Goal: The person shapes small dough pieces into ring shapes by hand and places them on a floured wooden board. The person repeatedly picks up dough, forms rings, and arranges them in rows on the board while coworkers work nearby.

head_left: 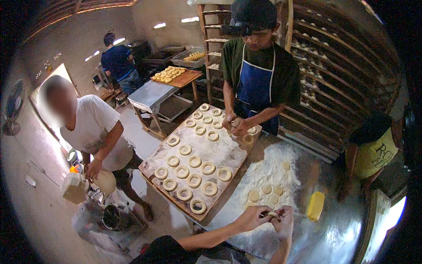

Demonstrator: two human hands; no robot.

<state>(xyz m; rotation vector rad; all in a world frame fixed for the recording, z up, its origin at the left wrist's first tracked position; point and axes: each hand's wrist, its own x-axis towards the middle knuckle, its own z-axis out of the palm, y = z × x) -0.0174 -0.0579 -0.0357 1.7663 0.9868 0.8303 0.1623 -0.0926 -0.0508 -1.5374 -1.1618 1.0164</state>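
Low over a floured metal table [303, 233], my left hand [256, 217] and my right hand [284, 218] are closed on a small dough ring [273, 214] between them. The fingers partly hide it. Just beyond my hands, several flat round dough pieces, among them a dough disc [253, 196], lie in loose flour [263, 169]. Left of them is a wooden board [209, 147] dusted with flour, bearing several pale dough rings [194, 180] in rough rows. A yellow oblong block [315, 206] rests on the metal to the right of my right hand.
Across the board, a co-worker in a blue apron [255, 83] works dough with both hands. At left, a person in a white shirt [99, 127] handles a container by a mixer [110, 218]. Racks [316, 75] with dough pieces stand behind. Someone in yellow [371, 152] is at right.
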